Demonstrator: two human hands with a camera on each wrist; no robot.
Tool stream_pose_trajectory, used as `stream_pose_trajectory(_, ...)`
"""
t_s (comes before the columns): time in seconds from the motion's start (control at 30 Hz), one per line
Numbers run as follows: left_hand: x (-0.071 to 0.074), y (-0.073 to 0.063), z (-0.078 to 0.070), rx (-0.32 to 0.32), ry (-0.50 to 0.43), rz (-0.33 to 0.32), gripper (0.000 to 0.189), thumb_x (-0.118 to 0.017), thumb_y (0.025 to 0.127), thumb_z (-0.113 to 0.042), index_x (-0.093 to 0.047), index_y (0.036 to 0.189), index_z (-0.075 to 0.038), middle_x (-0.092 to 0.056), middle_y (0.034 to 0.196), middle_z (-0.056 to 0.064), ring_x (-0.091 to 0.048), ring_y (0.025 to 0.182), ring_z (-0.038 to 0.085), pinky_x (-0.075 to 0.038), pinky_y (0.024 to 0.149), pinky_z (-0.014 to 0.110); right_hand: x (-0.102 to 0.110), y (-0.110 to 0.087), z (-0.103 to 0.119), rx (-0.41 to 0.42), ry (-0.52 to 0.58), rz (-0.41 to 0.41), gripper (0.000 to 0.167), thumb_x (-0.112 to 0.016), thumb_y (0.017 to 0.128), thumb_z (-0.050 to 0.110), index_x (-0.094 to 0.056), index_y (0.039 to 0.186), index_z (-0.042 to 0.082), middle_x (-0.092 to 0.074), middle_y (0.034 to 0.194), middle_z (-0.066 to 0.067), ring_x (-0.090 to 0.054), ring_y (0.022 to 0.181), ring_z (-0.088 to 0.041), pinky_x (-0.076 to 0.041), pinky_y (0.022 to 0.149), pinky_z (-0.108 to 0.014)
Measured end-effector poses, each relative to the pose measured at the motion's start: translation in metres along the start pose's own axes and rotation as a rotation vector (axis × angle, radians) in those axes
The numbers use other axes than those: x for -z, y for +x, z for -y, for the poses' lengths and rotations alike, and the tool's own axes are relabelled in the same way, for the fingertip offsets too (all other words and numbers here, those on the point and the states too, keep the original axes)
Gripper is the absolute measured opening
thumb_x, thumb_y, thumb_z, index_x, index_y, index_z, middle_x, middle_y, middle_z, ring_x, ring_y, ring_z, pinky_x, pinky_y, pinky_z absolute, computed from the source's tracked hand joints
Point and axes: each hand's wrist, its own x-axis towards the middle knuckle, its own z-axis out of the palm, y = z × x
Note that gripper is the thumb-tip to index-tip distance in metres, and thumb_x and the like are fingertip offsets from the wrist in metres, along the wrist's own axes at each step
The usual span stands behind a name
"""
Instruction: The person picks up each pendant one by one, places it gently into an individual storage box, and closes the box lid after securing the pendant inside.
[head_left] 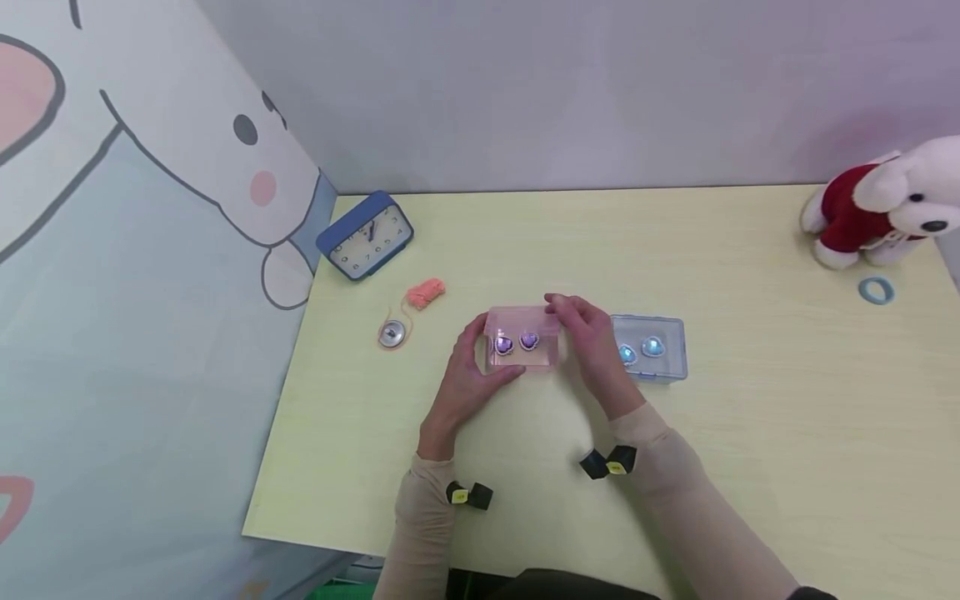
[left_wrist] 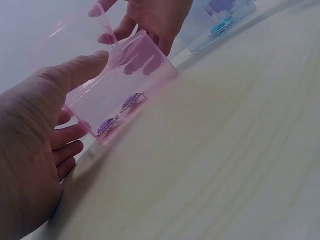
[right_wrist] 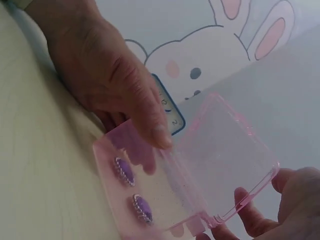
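Note:
A clear pink plastic box (head_left: 521, 357) has its hinged lid (right_wrist: 230, 145) swung open. Two purple gem pieces (head_left: 504, 344) with beaded silver rims lie inside, side by side. My left hand (head_left: 468, 379) grips the box from its left side, thumb across the front wall and fingers behind. At the box's right, my right hand (head_left: 592, 337) pinches the edge of the raised lid between thumb and fingers, also seen in the right wrist view. Close beside that hand stands a clear blue box (head_left: 675, 354) holding two blue gem pieces (head_left: 652, 347); the right hand partly overlaps it.
Left of the hands lie a coral yarn bundle (head_left: 426, 293) and a round metal tin (head_left: 392, 334) with a strand around it. A blue clock (head_left: 367, 237) leans at the back left corner. A plush dog (head_left: 855, 208) and a blue ring (head_left: 876, 290) are far right.

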Motion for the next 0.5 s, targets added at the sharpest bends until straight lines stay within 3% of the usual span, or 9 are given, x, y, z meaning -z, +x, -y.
stream_pose_trajectory(0.2,0.001,0.0,0.002,0.008,-0.006,0.011,0.099,-0.087,0.085,-0.046,-0.031,0.165,-0.028,-0.037,0.168,-0.003,-0.03,0.157,0.026,-0.027,0.126,0.058,0.0,-0.01,-0.011,0.106,-0.234,0.078,0.029,-0.069,0.102,0.032,-0.067,0.113,0.006,-0.05,0.159,-0.013,-0.046,0.147,-0.04,-0.036,0.123,-0.056)
stream_pose_trajectory(0.3,0.001,0.0,0.002,0.009,0.003,0.014,0.098,-0.087,0.085,-0.046,-0.031,0.165,-0.029,-0.037,0.167,-0.004,-0.03,0.157,0.025,-0.028,0.126,0.058,-0.002,-0.013,-0.017,0.142,-0.314,0.085,0.031,-0.073,0.098,0.034,-0.069,0.118,0.01,-0.048,0.16,-0.01,-0.045,0.146,-0.041,-0.034,0.122,-0.061)
stream_pose_trajectory(0.5,0.001,0.001,0.002,-0.006,0.015,0.016,0.098,-0.087,0.085,-0.044,-0.031,0.164,-0.029,-0.037,0.167,-0.004,-0.031,0.156,0.024,-0.029,0.125,0.057,-0.006,-0.019,-0.023,0.201,-0.365,0.085,0.039,-0.081,0.093,0.029,-0.067,0.126,0.012,-0.044,0.162,-0.012,-0.044,0.147,-0.041,-0.034,0.123,-0.058)
